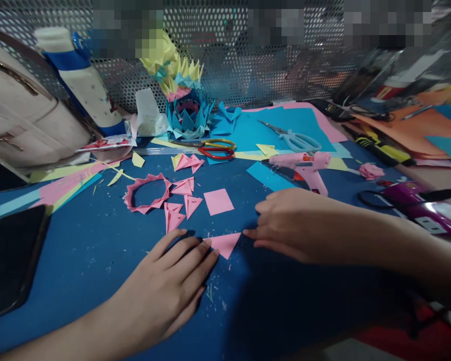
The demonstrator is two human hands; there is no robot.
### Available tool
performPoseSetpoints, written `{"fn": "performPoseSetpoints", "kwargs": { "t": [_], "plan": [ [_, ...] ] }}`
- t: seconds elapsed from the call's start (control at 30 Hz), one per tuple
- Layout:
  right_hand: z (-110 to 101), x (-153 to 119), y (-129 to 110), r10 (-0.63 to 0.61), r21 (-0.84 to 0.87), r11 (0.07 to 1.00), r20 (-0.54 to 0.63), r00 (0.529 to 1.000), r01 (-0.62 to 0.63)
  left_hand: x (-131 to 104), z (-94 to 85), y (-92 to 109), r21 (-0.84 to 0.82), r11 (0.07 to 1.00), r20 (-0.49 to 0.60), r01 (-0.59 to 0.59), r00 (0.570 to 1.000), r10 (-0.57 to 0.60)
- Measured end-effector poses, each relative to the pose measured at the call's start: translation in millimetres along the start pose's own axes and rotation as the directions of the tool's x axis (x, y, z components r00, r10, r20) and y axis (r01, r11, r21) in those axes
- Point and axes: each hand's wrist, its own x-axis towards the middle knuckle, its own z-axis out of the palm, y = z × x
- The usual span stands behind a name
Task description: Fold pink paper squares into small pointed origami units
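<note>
A pink paper triangle [227, 244] lies flat on the blue table [97, 281] between my hands. Spread over the table, the fingers of my left hand [173, 281] touch the triangle's left end. My right hand [296, 225] has its fingers curled, with a fingertip at the triangle's right corner; whether anything is pinched there is hidden. Behind the triangle is a square of pink paper [218, 201]. To its left lie several folded pink paper pieces [175, 215] and a zigzag pink paper ring [147, 206].
A pink glue gun [304, 168], light-blue scissors [298, 139] and red-and-yellow scissors [216, 149] lie behind my hands. A folded-paper model [188, 113] stands near the perforated metal screen [270, 65]. A phone [15, 260] lies at left; a purple device [423, 205] sits at right.
</note>
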Motion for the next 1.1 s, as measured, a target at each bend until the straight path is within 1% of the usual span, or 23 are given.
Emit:
{"fn": "performPoseSetpoints", "kwargs": {
  "t": [0.07,0.13,0.17,0.27,0.33,0.4,0.5,0.57,0.6,0.63,0.67,0.7,0.73,0.77,0.8,0.83,0.9,0.97,1.03,1.1],
  "plan": [
    [2.2,5.7,1.8,-0.003,0.067,0.998,-0.037,0.999,0.006,0.7,1.1,-1.5,-0.007,1.0,-0.025,-0.018,1.0,0.018],
    [7.0,14.4,4.3,0.054,0.173,0.984,-0.151,0.987,-0.028,1.6,2.4,-3.0,-0.013,0.999,-0.061,-0.036,0.997,0.035],
    [10.1,18.9,5.0,0.07,0.232,0.972,-0.2,0.977,-0.022,1.9,3.1,-3.5,-0.012,0.999,-0.079,-0.039,0.996,0.038],
    [19.2,29.2,2.4,0.128,0.418,0.905,-0.095,0.987,-0.077,1.8,4.4,-4.3,-0.005,1.0,-0.114,-0.019,0.993,0.018],
    [22.9,32.2,-2.0,0.172,0.468,0.874,-0.051,0.984,-0.128,1.0,4.5,-4.5,-0.008,1.0,-0.137,-0.008,0.991,0.006],
    [24.2,32.8,-6.9,0.186,0.508,0.849,-0.031,0.982,-0.145,0.1,4.0,-4.7,-0.012,1.0,-0.161,-0.005,0.987,0.003],
    [23.6,31.6,-12.9,0.156,0.58,0.809,-0.056,0.986,-0.095,-1.2,2.7,-4.7,-0.007,1.0,-0.197,-0.01,0.98,0.009],
    [23.7,31.0,-15.6,0.144,0.616,0.787,-0.135,0.98,-0.031,-2.4,1.8,-4.4,-0.011,1.0,-0.22,-0.016,0.975,0.013],
    [24.5,30.8,-16.5,0.138,0.611,0.792,-0.199,0.97,0.012,-3.2,1.5,-4.1,-0.013,1.0,-0.23,-0.024,0.973,0.021],
    [25.7,30.8,-17.1,0.118,0.573,0.817,-0.276,0.954,0.064,-4.1,1.3,-3.7,-0.013,0.999,-0.241,-0.036,0.97,0.032],
    [27.5,30.9,-17.4,0.076,0.493,0.862,-0.352,0.933,0.116,-5.0,1.2,-3.4,-0.01,0.999,-0.251,-0.05,0.967,0.046],
    [29.6,31.1,-17.4,0.015,0.377,0.913,-0.414,0.91,0.157,-5.8,1.2,-3.0,-0.004,0.998,-0.258,-0.063,0.964,0.059],
    [32.0,31.4,-17.2,-0.059,0.244,0.952,-0.452,0.89,0.186,-6.5,1.3,-2.6,0.004,0.997,-0.263,-0.074,0.962,0.072],
    [34.3,31.6,-16.7,-0.131,0.123,0.97,-0.463,0.877,0.21,-7.1,1.5,-2.4,0.008,0.997,-0.266,-0.079,0.961,0.079],
    [36.2,31.9,-16.0,-0.187,0.038,0.973,-0.455,0.87,0.229,-7.5,1.7,-2.2,0.008,0.996,-0.264,-0.084,0.961,0.083],
    [37.6,32.0,-15.1,-0.219,0.001,0.97,-0.445,0.868,0.245,-7.7,2.0,-2.1,0.007,0.996,-0.259,-0.089,0.962,0.088],
    [38.3,32.0,-12.9,-0.229,0.043,0.96,-0.445,0.866,0.276,-7.8,2.4,-2.0,0.003,0.994,-0.246,-0.113,0.963,0.111],
    [36.4,31.6,-10.4,-0.189,0.171,0.942,-0.447,0.874,0.29,-7.3,2.4,-2.2,-0.007,0.988,-0.218,-0.156,0.964,0.15],
    [33.7,31.5,-7.9,-0.09,0.312,0.918,-0.439,0.894,0.245,-6.1,1.6,-2.6,-0.023,0.982,-0.189,-0.189,0.965,0.181],
    [31.9,32.0,-5.6,0.053,0.434,0.89,-0.4,0.915,0.138,-4.4,0.0,-3.1,-0.044,0.977,-0.167,-0.209,0.966,0.199]
  ]
}}
